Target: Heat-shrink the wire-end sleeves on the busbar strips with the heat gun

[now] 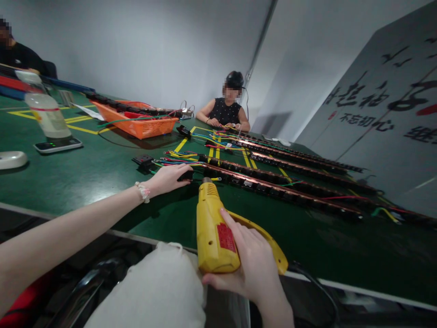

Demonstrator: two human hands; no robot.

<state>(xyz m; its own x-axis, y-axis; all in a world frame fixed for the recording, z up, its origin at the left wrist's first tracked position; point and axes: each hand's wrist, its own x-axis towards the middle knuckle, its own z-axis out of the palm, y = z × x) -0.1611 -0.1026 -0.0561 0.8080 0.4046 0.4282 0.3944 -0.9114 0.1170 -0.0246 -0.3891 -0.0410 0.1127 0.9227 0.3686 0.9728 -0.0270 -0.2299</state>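
the right hand [251, 259] is wrapped around the handle of a yellow heat gun [215, 228], fingers closed on it, with the nozzle pointing away toward the near end of a long dark strip [273, 189] lying on the green table [85, 177]. the gun's cord is cut off at the lower edge. the left hand [167, 178], with a beaded bracelet [143, 192] at the wrist, lies palm down on that same end of the strip, fingers pressing a black piece there; the fingertips cover it, so what it is cannot be made out. coloured wires [177, 157] fan out just beyond the hand. more strips of the same kind lie side by side farther back, their far ends running out of view to the right. an orange basket [143, 125] sits to the left with another dark strip and a green wire resting across it; its inside is hidden. nearer left, a pale plastic bottle [46, 111] stands on a small scale [58, 145]. across the table a person [227, 109] sits working with wires.
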